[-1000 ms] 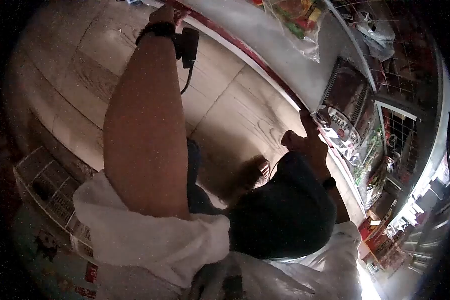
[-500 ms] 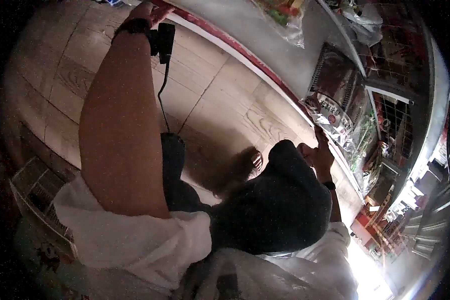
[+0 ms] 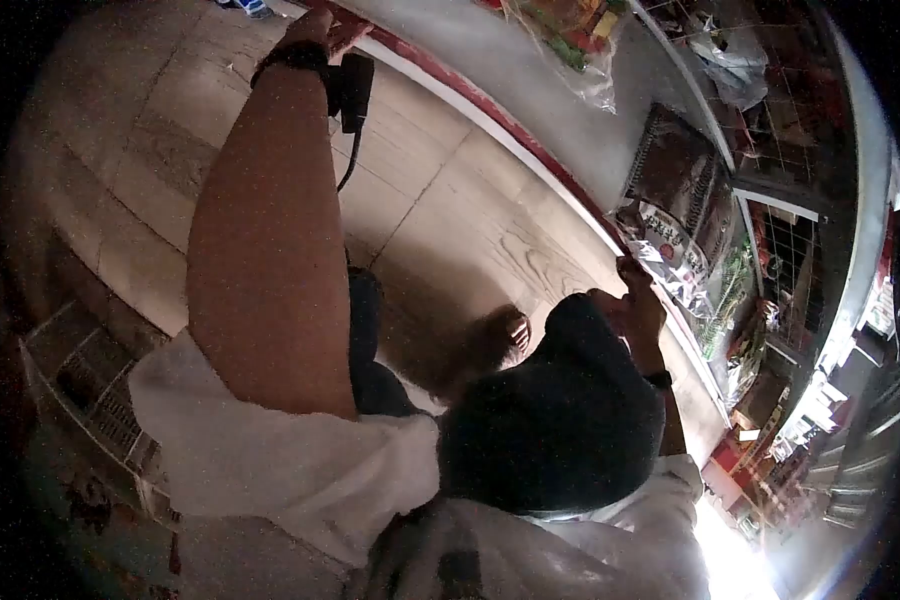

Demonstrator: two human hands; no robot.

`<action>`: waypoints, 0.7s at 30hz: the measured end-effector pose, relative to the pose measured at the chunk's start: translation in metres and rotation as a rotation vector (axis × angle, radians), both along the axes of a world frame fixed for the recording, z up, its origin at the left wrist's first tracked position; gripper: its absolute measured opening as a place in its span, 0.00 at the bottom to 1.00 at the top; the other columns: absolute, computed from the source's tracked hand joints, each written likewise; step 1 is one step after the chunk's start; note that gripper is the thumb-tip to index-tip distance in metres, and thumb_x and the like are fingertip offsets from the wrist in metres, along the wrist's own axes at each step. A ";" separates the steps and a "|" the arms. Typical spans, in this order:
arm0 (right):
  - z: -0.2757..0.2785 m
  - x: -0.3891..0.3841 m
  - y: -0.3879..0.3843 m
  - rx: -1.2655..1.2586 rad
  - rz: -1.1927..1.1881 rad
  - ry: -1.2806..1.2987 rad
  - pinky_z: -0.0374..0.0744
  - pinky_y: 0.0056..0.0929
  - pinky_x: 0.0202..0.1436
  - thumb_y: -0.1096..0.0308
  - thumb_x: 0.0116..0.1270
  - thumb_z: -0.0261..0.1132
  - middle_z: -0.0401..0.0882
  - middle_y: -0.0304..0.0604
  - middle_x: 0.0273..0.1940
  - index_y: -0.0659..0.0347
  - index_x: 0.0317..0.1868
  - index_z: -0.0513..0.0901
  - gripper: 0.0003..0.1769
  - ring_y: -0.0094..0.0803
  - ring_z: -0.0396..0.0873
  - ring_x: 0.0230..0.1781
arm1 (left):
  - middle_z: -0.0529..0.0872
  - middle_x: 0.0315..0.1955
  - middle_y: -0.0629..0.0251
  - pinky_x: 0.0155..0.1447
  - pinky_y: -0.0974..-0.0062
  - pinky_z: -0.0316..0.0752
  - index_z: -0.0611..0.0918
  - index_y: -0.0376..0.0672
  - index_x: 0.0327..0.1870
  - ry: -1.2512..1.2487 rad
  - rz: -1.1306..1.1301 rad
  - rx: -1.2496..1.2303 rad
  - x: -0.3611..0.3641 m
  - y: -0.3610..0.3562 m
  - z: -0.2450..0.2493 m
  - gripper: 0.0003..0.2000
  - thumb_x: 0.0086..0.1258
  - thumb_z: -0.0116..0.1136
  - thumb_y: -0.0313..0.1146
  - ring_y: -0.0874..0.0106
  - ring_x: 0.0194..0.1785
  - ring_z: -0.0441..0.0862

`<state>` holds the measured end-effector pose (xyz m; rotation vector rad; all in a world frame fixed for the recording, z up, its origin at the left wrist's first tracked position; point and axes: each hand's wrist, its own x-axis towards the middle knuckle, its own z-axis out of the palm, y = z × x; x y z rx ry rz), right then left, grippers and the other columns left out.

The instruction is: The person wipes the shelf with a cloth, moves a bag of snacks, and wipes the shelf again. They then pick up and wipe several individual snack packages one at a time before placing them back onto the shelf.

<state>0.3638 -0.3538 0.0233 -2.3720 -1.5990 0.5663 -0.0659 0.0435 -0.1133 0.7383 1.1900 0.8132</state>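
Observation:
A long red-and-white strip (image 3: pixel 530 140) runs diagonally along the front edge of a grey surface in the head view. At its upper left end, my left hand (image 3: pixel 322 32) has its fingers wrapped at the red edge. A dark device with a cable (image 3: pixel 352 92) is strapped to my left wrist. Farther down the strip, my right hand (image 3: pixel 638 312) has its fingers curled at the edge, its wrist wearing a dark band. My dark-clothed knee (image 3: pixel 555 410) is beside it.
Wood-look floor tiles (image 3: pixel 420 160) lie below, with a bare foot (image 3: pixel 517 330) on them. Packaged goods (image 3: pixel 670 235) and plastic bags (image 3: pixel 735 65) are by a wire rack (image 3: pixel 790 270) on the right. A wire basket (image 3: pixel 100 400) stands at the lower left. Blue-and-white item (image 3: pixel 250 8) at top.
The view has shifted slightly, so my left arm and the strip appear a little farther right and lower. Both hands remain at the strip.

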 end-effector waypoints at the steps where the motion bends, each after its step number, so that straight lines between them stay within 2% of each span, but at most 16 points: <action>1: -0.002 -0.011 0.010 0.008 0.000 0.128 0.75 0.23 0.35 0.57 0.47 0.71 0.78 0.40 0.38 0.55 0.49 0.73 0.29 0.22 0.78 0.34 | 0.76 0.45 0.53 0.51 0.72 0.74 0.70 0.34 0.50 -0.006 0.009 -0.004 0.000 -0.002 -0.001 0.19 0.67 0.44 0.41 0.65 0.46 0.76; 3: -0.006 -0.037 0.031 -0.030 -0.024 0.400 0.75 0.23 0.34 0.58 0.47 0.71 0.79 0.40 0.36 0.55 0.48 0.74 0.27 0.22 0.78 0.33 | 0.76 0.44 0.53 0.50 0.73 0.74 0.70 0.35 0.50 -0.023 0.029 -0.018 0.004 0.003 -0.003 0.19 0.66 0.44 0.41 0.65 0.46 0.77; 4: -0.002 -0.052 0.044 -0.186 -0.090 0.536 0.76 0.24 0.33 0.56 0.48 0.69 0.77 0.39 0.40 0.55 0.48 0.74 0.27 0.24 0.79 0.32 | 0.76 0.44 0.53 0.50 0.73 0.74 0.70 0.35 0.50 -0.026 0.039 -0.023 0.005 0.003 -0.003 0.19 0.66 0.45 0.41 0.65 0.45 0.77; 6: 0.036 -0.097 0.085 -0.312 0.147 0.361 0.77 0.26 0.32 0.53 0.50 0.66 0.77 0.38 0.41 0.54 0.46 0.76 0.24 0.27 0.80 0.30 | 0.76 0.44 0.53 0.49 0.73 0.74 0.70 0.35 0.49 -0.036 0.057 -0.030 0.008 0.002 0.002 0.19 0.66 0.45 0.41 0.65 0.45 0.77; 7: 0.050 -0.115 0.105 -0.266 0.438 0.043 0.76 0.27 0.31 0.50 0.51 0.64 0.77 0.38 0.39 0.53 0.45 0.77 0.23 0.29 0.79 0.28 | 0.77 0.44 0.53 0.49 0.73 0.74 0.70 0.35 0.49 -0.037 0.066 -0.037 0.009 0.002 0.002 0.19 0.66 0.45 0.41 0.65 0.44 0.77; 8: 0.020 -0.111 0.113 0.194 0.706 0.041 0.76 0.29 0.28 0.48 0.51 0.61 0.77 0.39 0.37 0.51 0.42 0.78 0.22 0.33 0.79 0.24 | 0.77 0.43 0.53 0.49 0.73 0.74 0.70 0.35 0.49 -0.036 0.073 -0.044 0.010 0.001 0.004 0.19 0.66 0.45 0.42 0.65 0.44 0.77; 10: 0.028 -0.138 0.149 -0.209 0.669 0.021 0.77 0.33 0.28 0.54 0.49 0.61 0.78 0.40 0.37 0.50 0.39 0.79 0.17 0.34 0.79 0.27 | 0.77 0.42 0.55 0.47 0.72 0.75 0.71 0.37 0.48 -0.014 0.094 -0.093 0.017 -0.007 0.018 0.18 0.66 0.45 0.43 0.66 0.42 0.78; 12: 0.025 -0.159 0.181 0.137 0.982 -0.070 0.78 0.34 0.27 0.60 0.52 0.58 0.78 0.42 0.33 0.51 0.41 0.77 0.14 0.35 0.78 0.22 | 0.78 0.38 0.57 0.45 0.71 0.75 0.72 0.39 0.46 0.039 0.104 -0.175 0.026 -0.019 0.044 0.18 0.66 0.44 0.45 0.66 0.39 0.78; 13: 0.010 -0.164 0.197 0.234 1.069 -0.096 0.77 0.34 0.26 0.61 0.53 0.57 0.78 0.42 0.34 0.51 0.42 0.76 0.15 0.36 0.78 0.24 | 0.78 0.37 0.58 0.44 0.71 0.75 0.73 0.41 0.44 0.065 0.111 -0.216 0.026 -0.019 0.052 0.18 0.66 0.44 0.46 0.67 0.38 0.78; 14: 0.020 -0.186 0.213 0.008 0.978 0.015 0.76 0.30 0.23 0.64 0.55 0.57 0.78 0.40 0.33 0.52 0.43 0.76 0.14 0.32 0.78 0.24 | 0.77 0.36 0.58 0.41 0.68 0.76 0.74 0.41 0.42 0.083 0.080 -0.168 0.022 -0.014 0.042 0.15 0.66 0.45 0.44 0.64 0.37 0.78; 15: 0.012 -0.197 0.226 0.013 0.971 0.070 0.75 0.29 0.22 0.65 0.54 0.57 0.77 0.41 0.31 0.55 0.40 0.76 0.12 0.32 0.77 0.24 | 0.77 0.36 0.58 0.41 0.68 0.76 0.74 0.41 0.42 0.088 0.078 -0.162 0.016 -0.005 0.025 0.15 0.66 0.45 0.44 0.64 0.37 0.78; 16: -0.004 -0.207 0.238 0.116 0.973 0.138 0.74 0.28 0.22 0.66 0.53 0.58 0.76 0.43 0.30 0.57 0.38 0.76 0.11 0.32 0.76 0.24 | 0.77 0.35 0.56 0.38 0.68 0.76 0.74 0.40 0.41 0.113 -0.027 -0.056 0.011 0.002 0.014 0.14 0.66 0.45 0.42 0.64 0.36 0.78; 18: -0.036 -0.227 0.261 0.424 0.982 0.205 0.72 0.26 0.21 0.69 0.51 0.59 0.75 0.46 0.27 0.62 0.32 0.75 0.08 0.33 0.75 0.24 | 0.78 0.33 0.54 0.36 0.66 0.76 0.74 0.37 0.42 0.150 -0.025 0.163 0.005 0.004 0.003 0.14 0.67 0.43 0.40 0.64 0.36 0.78; 19: -0.016 -0.235 0.269 0.501 1.066 -0.150 0.72 0.29 0.22 0.70 0.49 0.59 0.74 0.46 0.27 0.62 0.31 0.75 0.08 0.34 0.74 0.24 | 0.78 0.32 0.53 0.35 0.65 0.76 0.74 0.36 0.42 0.171 -0.019 0.271 0.003 0.005 0.001 0.14 0.68 0.41 0.38 0.63 0.37 0.78; 20: -0.011 -0.242 0.277 0.508 1.055 -0.135 0.72 0.29 0.22 0.70 0.49 0.59 0.74 0.46 0.27 0.62 0.31 0.75 0.08 0.34 0.74 0.24 | 0.80 0.33 0.55 0.37 0.68 0.76 0.76 0.38 0.39 0.737 -0.324 0.497 0.000 0.011 0.001 0.14 0.62 0.50 0.40 0.64 0.37 0.79; 21: -0.011 -0.247 0.289 0.583 1.001 -0.195 0.74 0.32 0.28 0.70 0.49 0.58 0.75 0.43 0.31 0.59 0.33 0.77 0.09 0.35 0.75 0.31 | 0.82 0.34 0.56 0.39 0.72 0.76 0.78 0.39 0.37 1.301 -0.642 0.703 -0.002 0.013 0.001 0.15 0.56 0.58 0.41 0.64 0.37 0.80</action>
